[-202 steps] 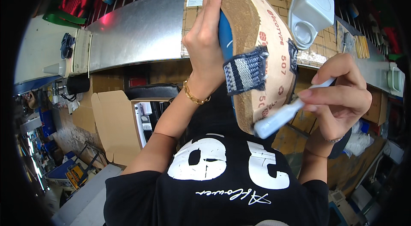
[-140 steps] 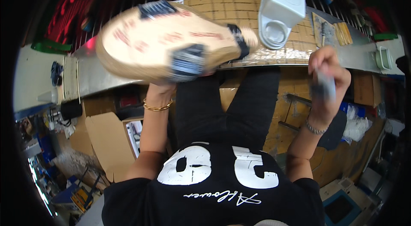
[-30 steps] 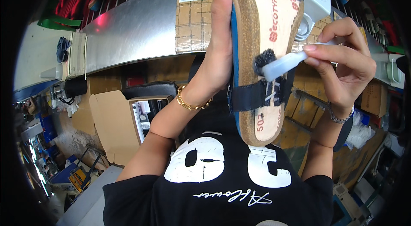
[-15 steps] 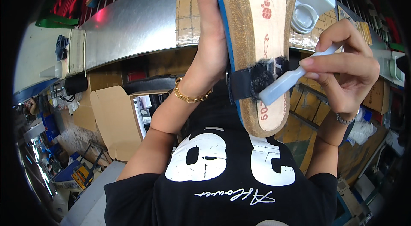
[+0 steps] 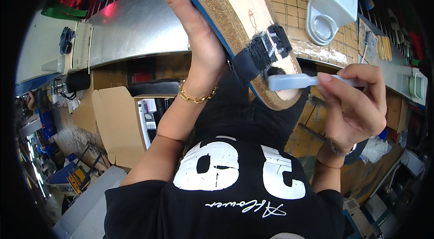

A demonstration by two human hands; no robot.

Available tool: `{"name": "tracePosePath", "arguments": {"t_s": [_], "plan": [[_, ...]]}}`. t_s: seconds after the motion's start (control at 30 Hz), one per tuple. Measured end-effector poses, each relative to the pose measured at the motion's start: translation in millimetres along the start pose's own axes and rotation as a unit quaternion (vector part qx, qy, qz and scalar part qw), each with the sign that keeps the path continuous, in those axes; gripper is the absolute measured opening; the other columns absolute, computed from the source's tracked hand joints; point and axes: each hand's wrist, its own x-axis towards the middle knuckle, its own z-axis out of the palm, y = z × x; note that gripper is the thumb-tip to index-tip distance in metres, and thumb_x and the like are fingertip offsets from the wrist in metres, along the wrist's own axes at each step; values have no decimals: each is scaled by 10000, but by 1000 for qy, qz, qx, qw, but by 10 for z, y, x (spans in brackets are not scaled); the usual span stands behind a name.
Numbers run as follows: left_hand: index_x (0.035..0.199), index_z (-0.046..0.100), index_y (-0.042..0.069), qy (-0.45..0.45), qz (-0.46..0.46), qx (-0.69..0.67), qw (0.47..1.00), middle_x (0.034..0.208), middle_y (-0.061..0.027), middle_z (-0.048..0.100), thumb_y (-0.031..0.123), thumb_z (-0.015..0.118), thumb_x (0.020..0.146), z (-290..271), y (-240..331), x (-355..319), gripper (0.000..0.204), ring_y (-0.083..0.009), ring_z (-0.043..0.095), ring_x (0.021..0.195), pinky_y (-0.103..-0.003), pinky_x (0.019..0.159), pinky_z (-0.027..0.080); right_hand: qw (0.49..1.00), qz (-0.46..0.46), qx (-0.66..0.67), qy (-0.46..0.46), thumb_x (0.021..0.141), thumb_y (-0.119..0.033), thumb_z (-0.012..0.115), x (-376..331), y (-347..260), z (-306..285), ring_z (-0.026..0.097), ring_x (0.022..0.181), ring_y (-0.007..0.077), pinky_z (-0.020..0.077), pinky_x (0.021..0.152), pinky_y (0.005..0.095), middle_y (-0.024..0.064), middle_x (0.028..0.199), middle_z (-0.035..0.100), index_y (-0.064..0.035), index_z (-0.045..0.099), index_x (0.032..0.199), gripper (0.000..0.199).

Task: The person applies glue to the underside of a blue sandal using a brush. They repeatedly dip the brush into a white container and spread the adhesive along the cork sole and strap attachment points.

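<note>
A: Hands?

B: Left hand (image 5: 201,42) partly curled round the cork-edged sole (image 5: 234,26), thumb along its edge, other fingers hidden behind. Right hand (image 5: 357,108) nearly closed, fingertips pinching the white brush (image 5: 291,81) by its handle.

A: And the sole?

B: Up in the air, tilted, lower rounded end toward the wearer; in view it crosses the near edge of the bench (image 5: 135,28). Dark bristles (image 5: 275,72) just below the dark strap (image 5: 262,51). Full contact: cannot tell.

A: How best to brush here?

B: Judgement: light, even strokes, bristles laid flat, worked close along the strap's frayed edge. Left grip firm, thumb clear of the brush's path. An overloaded brush could smear the pale panel (image 5: 242,1).
</note>
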Motion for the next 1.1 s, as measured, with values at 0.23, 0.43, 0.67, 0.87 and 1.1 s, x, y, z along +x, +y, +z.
{"name": "tracePosePath", "arguments": {"t_s": [0.23,0.43,0.67,0.87,1.1], "plan": [[1416,476,6,18,24,13,999,1254,-187,654,804,175,937,-47,-73,45,978,-211,702,1070,-331,874,608,995,43,65,-56,547,-14,769,92,-85,-65,534,748,174,394,673,269,75,834,588,-65,803,823,282],[1422,471,6,-88,-114,-19,989,1258,-189,652,798,181,941,-114,-46,107,971,-214,702,1073,-333,876,608,989,7,105,-100,561,-15,798,103,0,-52,503,689,107,348,598,243,3,815,601,-161,835,843,320],[1428,465,5,-212,-238,-34,947,1264,-191,650,790,188,946,-41,-39,142,962,-217,701,1076,-335,878,609,972,-10,216,-98,553,-89,788,83,152,13,499,675,98,324,627,254,-2,776,610,-201,839,827,300],[1434,459,5,-247,-259,-29,933,1268,-193,648,784,195,951,48,-48,139,954,-219,701,1079,-337,879,609,968,8,230,-98,563,-86,746,70,160,57,518,678,108,343,595,243,9,786,614,-174,839,806,275],[1441,453,5,-262,-275,-20,925,1274,-196,646,777,202,956,69,-31,124,945,-222,701,1082,-339,881,610,947,26,297,-119,638,-16,806,86,226,55,523,684,105,340,571,217,34,824,612,-146,838,842,244]]}}
